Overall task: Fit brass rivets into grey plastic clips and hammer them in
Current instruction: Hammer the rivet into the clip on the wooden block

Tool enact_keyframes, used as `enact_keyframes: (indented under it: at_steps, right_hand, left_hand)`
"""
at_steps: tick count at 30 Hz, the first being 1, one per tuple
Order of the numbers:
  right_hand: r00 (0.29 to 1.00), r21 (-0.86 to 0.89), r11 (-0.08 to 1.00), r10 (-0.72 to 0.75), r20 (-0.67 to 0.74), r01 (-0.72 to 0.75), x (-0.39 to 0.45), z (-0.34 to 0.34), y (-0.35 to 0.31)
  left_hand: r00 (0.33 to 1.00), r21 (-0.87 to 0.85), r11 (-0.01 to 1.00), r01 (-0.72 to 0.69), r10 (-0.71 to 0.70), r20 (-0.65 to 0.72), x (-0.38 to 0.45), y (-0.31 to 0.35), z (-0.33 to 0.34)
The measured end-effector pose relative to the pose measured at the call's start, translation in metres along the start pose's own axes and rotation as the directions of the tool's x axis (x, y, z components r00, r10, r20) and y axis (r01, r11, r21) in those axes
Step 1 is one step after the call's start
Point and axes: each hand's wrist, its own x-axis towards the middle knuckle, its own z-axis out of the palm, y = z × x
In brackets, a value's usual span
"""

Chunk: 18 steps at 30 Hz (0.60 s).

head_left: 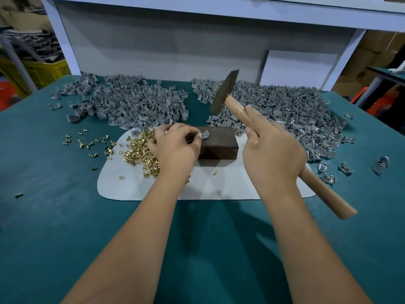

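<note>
Hiding clip [205, 134] edge: left hand [175, 145] | hammer [225, 93] head blurred

yellow crate [47, 71] far left | white board [295, 69] leaning behind table

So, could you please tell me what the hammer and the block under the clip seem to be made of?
The hammer looks like a dull dark steel head on a pale, smooth wooden handle with visible grain colour. The block is dark brown and matt with sharp edges; it could be rusted steel or dark wood, which the view leaves open.
</note>
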Motion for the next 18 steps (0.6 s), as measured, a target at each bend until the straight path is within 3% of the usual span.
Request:
enact_keyframes:
  at_steps: [7,18]
  right_hand:
    - [0.976,-0.027,0.999,-0.011,0.217,0.018,-0.01,0.005,0.0]
    - [1.0,0.04,0.999,-0.021,-0.006,0.022,-0.017,0.009,-0.005]
  left_hand:
    - [0.999,-0.015,0.999,-0.035,0.034,-0.024,0.001,-0.004,0.0]
    - [1.0,-0.058,0.998,0.004,-0.004,0.005,0.002,-0.005,0.003]
